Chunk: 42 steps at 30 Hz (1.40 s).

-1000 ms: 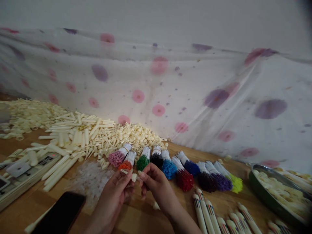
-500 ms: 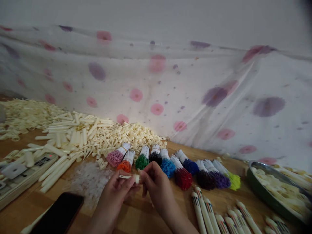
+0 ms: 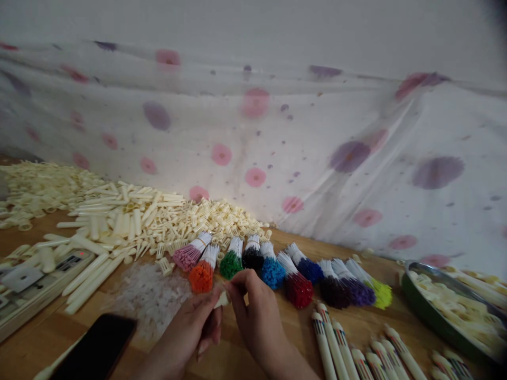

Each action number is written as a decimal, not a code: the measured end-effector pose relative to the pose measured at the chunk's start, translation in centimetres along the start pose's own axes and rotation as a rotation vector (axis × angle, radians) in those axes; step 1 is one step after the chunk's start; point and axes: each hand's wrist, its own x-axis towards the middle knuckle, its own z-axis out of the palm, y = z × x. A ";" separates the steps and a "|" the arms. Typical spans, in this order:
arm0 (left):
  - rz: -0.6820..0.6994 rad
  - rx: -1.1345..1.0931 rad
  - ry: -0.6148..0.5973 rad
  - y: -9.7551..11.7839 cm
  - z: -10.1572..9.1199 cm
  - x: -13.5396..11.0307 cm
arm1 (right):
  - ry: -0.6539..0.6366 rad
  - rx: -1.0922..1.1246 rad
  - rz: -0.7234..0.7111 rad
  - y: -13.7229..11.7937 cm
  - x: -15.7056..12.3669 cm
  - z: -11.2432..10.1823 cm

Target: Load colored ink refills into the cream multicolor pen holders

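Observation:
Between the fingertips of both hands is a small cream plastic pen part (image 3: 222, 300), mostly covered by the fingers. My left hand (image 3: 194, 316) is closed around its left side. My right hand (image 3: 253, 303) pinches at its right end, thumb and forefinger together. Just beyond the hands lie bundles of coloured pen refills: an orange bundle (image 3: 203, 272), a green bundle (image 3: 232, 258) and a light blue bundle (image 3: 271, 265) are nearest. Left of my left hand spreads a heap of small clear plastic pieces (image 3: 144, 298).
Cream pen barrels and slotted parts (image 3: 130, 214) pile up at the back left. A phone (image 3: 95, 345) and a power strip (image 3: 47, 287) lie at left. Several multicolour pens (image 3: 327, 338) lie at front right, beside a green bowl (image 3: 420, 306) of cream parts. A flowered plastic sheet (image 3: 253, 142) covers the wall.
My left hand has turned, and its fingers now point downward more. The cream part has tilted and shows less between the fingers. The orange bundle is less covered.

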 end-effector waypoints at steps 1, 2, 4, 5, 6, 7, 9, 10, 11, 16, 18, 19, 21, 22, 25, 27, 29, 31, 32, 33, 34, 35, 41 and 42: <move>-0.050 -0.021 -0.002 0.2 0.0 -0.3 | 0.011 -0.024 -0.044 0.0 0.0 0.0; -0.103 -0.050 -0.014 0.4 0.1 -0.5 | 0.015 -0.042 -0.078 0.1 0.0 -0.1; -0.192 -0.119 -0.066 0.6 0.0 -0.8 | -0.001 -0.055 -0.105 0.3 -0.1 -0.2; -0.226 -0.145 -0.096 0.6 0.0 -0.8 | -0.016 -0.050 -0.099 0.3 -0.1 -0.2; -0.243 -0.159 -0.120 0.6 -0.1 -0.8 | -0.032 -0.040 -0.083 0.4 -0.1 -0.2; -0.231 -0.152 -0.126 0.5 -0.1 -0.6 | -0.045 -0.027 -0.060 0.5 0.0 -0.2; -0.150 -0.093 -0.104 0.0 -0.1 -0.1 | -0.065 0.005 -0.008 0.5 0.1 -0.2; -0.093 -0.053 -0.084 -0.2 -0.1 0.1 | -0.075 0.022 0.016 0.5 0.2 -0.1; -0.032 -0.017 -0.065 -0.5 -0.1 0.4 | -0.086 0.039 0.039 0.5 0.2 -0.1; 0.130 0.060 0.018 -0.6 -0.2 0.7 | -0.192 0.192 0.151 0.6 0.8 -1.0; 0.097 0.061 0.024 -0.1 -0.3 0.4 | -0.268 0.265 0.133 0.6 1.2 -1.9; 0.066 0.051 0.011 0.3 -0.3 0.2 | -0.313 0.280 0.100 0.6 1.4 -2.4; 0.000 0.005 -0.029 0.9 -0.3 -0.1 | -0.398 0.247 0.012 0.6 1.7 -3.2; -0.036 -0.018 -0.053 1.1 -0.3 -0.2 | -0.427 0.202 -0.030 0.5 1.8 -3.4; -0.095 -0.019 -0.088 1.1 -0.4 -0.2 | -0.448 0.036 -0.093 0.5 1.7 -3.2; -0.007 0.078 -0.056 0.6 -0.6 0.0 | -0.429 -0.045 -0.067 0.6 1.5 -2.4; 0.205 0.217 0.025 0.0 -0.8 0.2 | -0.414 -0.067 0.005 0.8 1.2 -1.7; 0.400 0.317 0.103 -0.4 -0.9 0.2 | -0.418 -0.030 0.084 0.9 1.0 -1.2; 0.438 0.339 0.123 -0.4 -0.9 0.2 | -0.418 -0.002 0.115 0.9 1.0 -1.2; 0.432 0.344 0.125 -0.3 -0.9 0.1 | -0.410 0.018 0.136 1.0 1.1 -1.2; 0.393 0.339 0.108 -0.1 -0.9 0.1 | -0.393 0.027 0.144 1.0 1.2 -1.3; 0.332 0.333 0.077 0.2 -0.9 0.1 | -0.367 0.023 0.136 1.0 1.3 -1.5; 0.040 0.335 -0.067 1.2 -1.2 0.6 | -0.329 -0.044 -0.032 1.2 1.5 -1.7; 0.044 0.317 -0.050 1.2 -1.3 0.7 | -0.337 -0.025 -0.006 1.2 1.5 -1.5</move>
